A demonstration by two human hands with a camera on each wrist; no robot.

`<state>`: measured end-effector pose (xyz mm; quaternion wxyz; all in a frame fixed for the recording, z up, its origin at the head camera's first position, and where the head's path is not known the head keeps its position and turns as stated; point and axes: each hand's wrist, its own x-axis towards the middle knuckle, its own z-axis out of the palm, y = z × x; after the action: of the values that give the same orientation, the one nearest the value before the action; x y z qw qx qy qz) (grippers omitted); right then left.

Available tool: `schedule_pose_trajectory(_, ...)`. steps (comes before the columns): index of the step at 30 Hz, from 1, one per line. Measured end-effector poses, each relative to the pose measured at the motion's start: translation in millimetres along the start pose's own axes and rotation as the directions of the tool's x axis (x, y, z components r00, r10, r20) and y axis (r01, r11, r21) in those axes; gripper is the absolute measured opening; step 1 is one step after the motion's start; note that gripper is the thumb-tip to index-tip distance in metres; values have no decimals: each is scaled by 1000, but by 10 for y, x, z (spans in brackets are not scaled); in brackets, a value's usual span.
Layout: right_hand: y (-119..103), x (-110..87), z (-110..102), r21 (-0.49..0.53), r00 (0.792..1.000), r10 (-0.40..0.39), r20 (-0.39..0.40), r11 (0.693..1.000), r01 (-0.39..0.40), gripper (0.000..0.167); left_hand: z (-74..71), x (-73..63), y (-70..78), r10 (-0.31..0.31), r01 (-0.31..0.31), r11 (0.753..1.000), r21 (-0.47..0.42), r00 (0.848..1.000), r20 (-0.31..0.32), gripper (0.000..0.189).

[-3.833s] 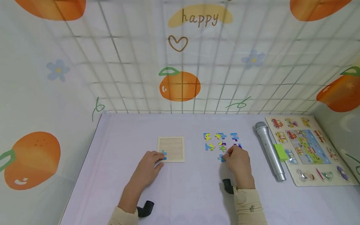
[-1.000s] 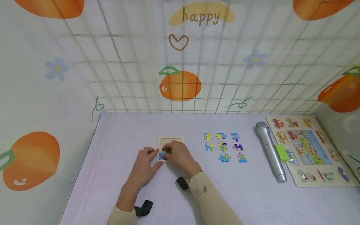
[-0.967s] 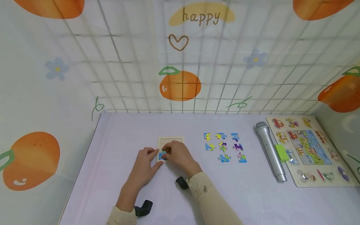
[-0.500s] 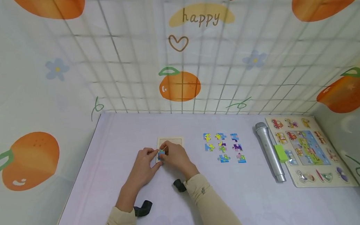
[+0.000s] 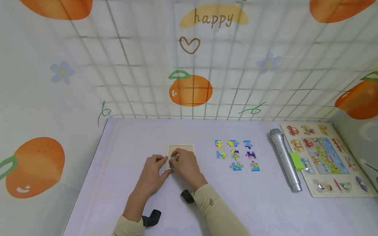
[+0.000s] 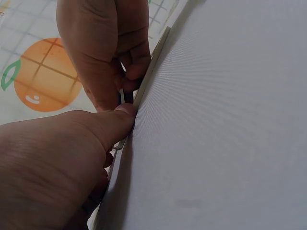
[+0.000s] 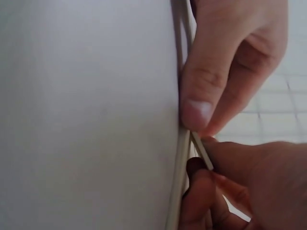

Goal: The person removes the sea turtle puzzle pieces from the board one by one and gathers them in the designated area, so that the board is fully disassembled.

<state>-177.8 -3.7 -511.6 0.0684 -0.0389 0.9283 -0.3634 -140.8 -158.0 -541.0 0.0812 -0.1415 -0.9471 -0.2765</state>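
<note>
My left hand (image 5: 151, 175) grips the near-left corner of a small square wooden puzzle tray (image 5: 185, 145); its thumb lies against the front edge of the tray (image 6: 156, 55) in the left wrist view. Over the tray's left part, my right hand (image 5: 187, 167) pinches a blue jigsaw piece (image 5: 172, 162) between thumb and fingers. That piece (image 7: 202, 151) stands tilted to the tray's edge in the right wrist view. The right hand covers most of the tray's inside.
Several loose jigsaw pieces (image 5: 235, 155) lie to the tray's right. Further right are a silver microphone (image 5: 285, 160), a green block (image 5: 296, 161) and a large picture puzzle board (image 5: 328, 155). A printed curtain (image 5: 147, 88) rises behind the table.
From the loose pieces at right, my right hand has moved left to the tray and pinches a piece there. Over the last second it shifts only slightly. My left hand stays at the tray.
</note>
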Motion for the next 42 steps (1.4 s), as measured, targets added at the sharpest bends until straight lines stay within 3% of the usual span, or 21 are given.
schedule_pose_trajectory(7,51,-5,-61,-3,1000,26,14,1000,-26,16,8,9,0,-32,32,999,4,999,38,56)
schedule_pose_trajectory(27,156,-96,-219,40,998,47,-29,998,-45,14,19,10,-10,-55,54,998,21,997,62,59)
schedule_pose_trajectory(42,439,-166,-374,106,993,95,-70,991,-87,14,20,5,-6,-68,66,997,29,995,71,59)
